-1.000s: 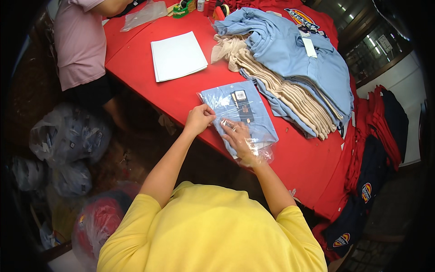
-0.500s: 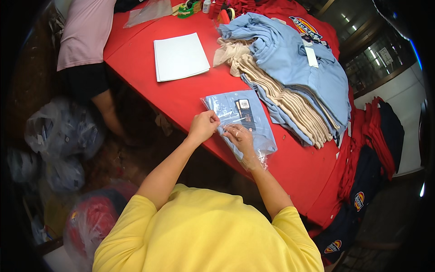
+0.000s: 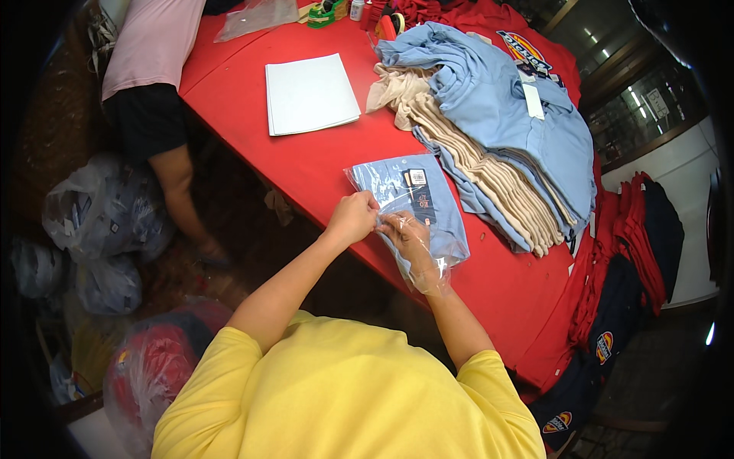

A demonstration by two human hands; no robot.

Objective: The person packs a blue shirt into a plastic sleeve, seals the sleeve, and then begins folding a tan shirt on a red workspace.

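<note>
A folded light blue garment with a dark tag lies in a clear plastic bag near the table's front edge. At the bag's left side, my left hand pinches the edge of the plastic. Close beside it, my right hand has its fingers curled together on the same edge. Clear film shows around my right wrist; whether that hand is inside the bag or under a loose flap, I cannot tell.
The red table carries a stack of white sheets, a pile of blue and cream garments and a green tape dispenser. Red and navy garments hang at right. Stuffed plastic bags and another person are at left.
My left hand has come slightly closer to my right along the bag's edge. The whole view has shifted a little, and more of the other person's leg shows.
</note>
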